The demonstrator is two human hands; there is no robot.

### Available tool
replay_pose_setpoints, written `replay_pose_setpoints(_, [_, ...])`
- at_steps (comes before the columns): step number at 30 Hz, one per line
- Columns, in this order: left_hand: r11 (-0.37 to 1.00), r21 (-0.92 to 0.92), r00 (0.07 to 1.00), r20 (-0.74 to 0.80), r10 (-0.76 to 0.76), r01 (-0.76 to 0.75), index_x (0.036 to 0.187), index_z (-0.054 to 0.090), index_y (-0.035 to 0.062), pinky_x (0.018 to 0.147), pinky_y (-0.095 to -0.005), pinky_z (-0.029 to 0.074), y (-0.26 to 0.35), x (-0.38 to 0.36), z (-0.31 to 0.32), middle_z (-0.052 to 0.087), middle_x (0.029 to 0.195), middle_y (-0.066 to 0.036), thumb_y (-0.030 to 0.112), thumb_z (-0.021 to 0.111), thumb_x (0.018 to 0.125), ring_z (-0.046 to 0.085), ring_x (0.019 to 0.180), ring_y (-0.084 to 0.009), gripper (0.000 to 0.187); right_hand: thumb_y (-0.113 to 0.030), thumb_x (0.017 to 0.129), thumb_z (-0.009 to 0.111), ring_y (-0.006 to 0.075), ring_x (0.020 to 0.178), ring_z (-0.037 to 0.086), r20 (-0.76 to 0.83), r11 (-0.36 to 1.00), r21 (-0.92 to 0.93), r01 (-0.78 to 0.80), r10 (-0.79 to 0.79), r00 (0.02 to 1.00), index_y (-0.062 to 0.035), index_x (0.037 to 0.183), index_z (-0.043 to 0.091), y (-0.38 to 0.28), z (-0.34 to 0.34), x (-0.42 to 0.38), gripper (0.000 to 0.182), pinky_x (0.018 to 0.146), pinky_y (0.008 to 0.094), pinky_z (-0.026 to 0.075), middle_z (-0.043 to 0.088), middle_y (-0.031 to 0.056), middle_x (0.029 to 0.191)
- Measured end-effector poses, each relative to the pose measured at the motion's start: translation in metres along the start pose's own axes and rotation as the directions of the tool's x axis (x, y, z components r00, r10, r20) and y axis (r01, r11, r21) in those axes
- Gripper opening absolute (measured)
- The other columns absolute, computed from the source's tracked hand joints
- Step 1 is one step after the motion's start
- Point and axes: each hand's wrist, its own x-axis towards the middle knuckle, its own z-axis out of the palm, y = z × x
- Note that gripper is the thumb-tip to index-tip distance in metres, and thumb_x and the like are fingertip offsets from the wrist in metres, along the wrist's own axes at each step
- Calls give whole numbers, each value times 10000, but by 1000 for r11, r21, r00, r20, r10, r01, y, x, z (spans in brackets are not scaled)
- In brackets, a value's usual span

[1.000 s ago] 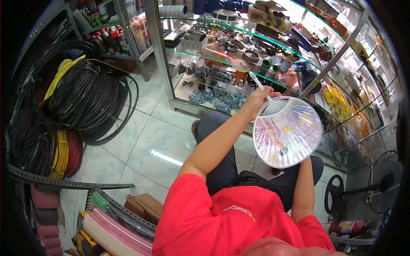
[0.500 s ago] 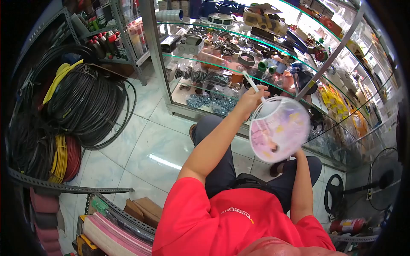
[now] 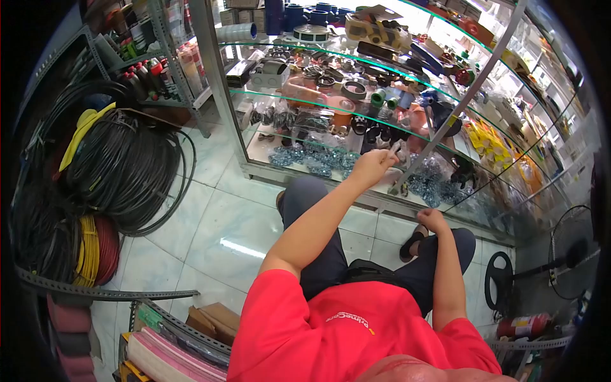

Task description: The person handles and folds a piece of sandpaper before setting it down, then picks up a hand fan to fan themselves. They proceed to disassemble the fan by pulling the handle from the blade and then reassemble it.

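My left hand is raised before the glass display case, its fingers closed on a short white piece that looks like the handle of the hand fan. The fan's round face does not show clearly from this angle. Lower and to the right, my right hand is curled closed near my right knee, with nothing visible in it.
Coils of black cable lie at the left, near yellow and red coils. Fittings fill the case's glass shelves. Cardboard sits at the lower left. A red extinguisher is at the lower right.
The fan's round face, broad before my hands, has turned or swung out of clear view. My left hand is slightly lower, and my right hand, partly covered before, now shows.
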Motion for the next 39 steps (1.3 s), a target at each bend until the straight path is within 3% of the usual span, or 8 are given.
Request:
replay_pose_setpoints(4, [958, 249, 988, 78, 130, -145, 887, 606, 75, 677, -364, 425, 4, -8, 3, 576, 826, -127, 293, 512, 814, 543, 791, -294, 248, -200, 763, 560, 262, 851, 544, -721, 924, -231, 306, -374, 584, -23, 885, 593, -3, -34, -21, 217, 738, 352, 426, 584, 117, 882])
replay_pose_setpoints(7, [946, 269, 978, 150, 143, -179, 861, 610, 82, 689, -372, 421, 6, -13, 1, 568, 855, -117, 297, 507, 815, 534, 812, -292, 243, -260, 792, 528, 289, 938, 491, -743, 926, -332, 181, -375, 555, -27, 923, 574, -8, -56, -67, 271, 819, 368, 380, 551, 130, 974])
replay_pose_setpoints(10, [932, 291, 964, 213, 158, -217, 868, 615, 96, 691, -369, 426, 2, -13, 4, 571, 844, -107, 303, 509, 810, 539, 814, -285, 239, -334, 811, 489, 315, 973, 486, -551, 960, -251, -122, -38, 833, -17, 1029, 540, 18, -61, -100, 388, 853, 373, 367, 529, 172, 1033])
replay_pose_setpoints(19, [953, 279, 963, 265, 43, -120, 866, 625, 119, 717, -349, 432, 10, -14, 27, 578, 869, -92, 299, 531, 791, 546, 841, -259, 216, -301, 815, 477, 370, 1138, 364, -658, 932, -283, -227, -17, 752, 58, 1229, 321, 23, -32, -142, 571, 947, 396, 300, 405, 244, 1206])
replay_pose_setpoints(25, [951, 97, 927, 272, 257, -292, 886, 627, 102, 725, -328, 435, 15, -25, 57, 583, 882, -86, 256, 541, 797, 549, 838, -248, 198, -165, 757, 527, 311, 1206, 298, -524, 840, -542, 38, -373, 766, -95, 1028, 555, -31, -9, -166, 281, 999, 489, 144, 466, 104, 1181])
replay_pose_setpoints(31, [776, 46, 737, 352, 577, -629, 982, 613, 160, 788, -342, 420, 39, -53, 73, 539, 1028, -62, 214, 569, 771, 509, 920, -252, 223, -285, 853, 467, 237, 877, 554, -430, 951, 56, 305, -253, 867, -102, 958, 595, -43, -10, -144, 247, 989, 434, 211, 603, 62, 881])
replay_pose_setpoints(33, [671, 69, 653, 322, 685, -738, 1024, 590, 183, 822, -353, 398, 44, -59, 75, 518, 1074, -46, 204, 586, 734, 490, 944, -265, 291, -340, 868, 436, 218, 889, 542, 177, 369, 917, -151, -37, 983, -77, 965, 557, -58, -3, -144, 305, 907, 403, 344, 590, 68, 887])
replay_pose_setpoints(39, [572, 136, 584, 298, 755, -809, 1037, 580, 216, 867, -379, 361, 49, -59, 67, 490, 1147, -45, 206, 577, 703, 472, 994, -253, 334, -341, 887, 391, 213, 885, 548, 253, -228, 918, -323, -290, 923, -53, 900, 514, -59, 5, -133, 313, 817, 377, 427, 576, 77, 888])
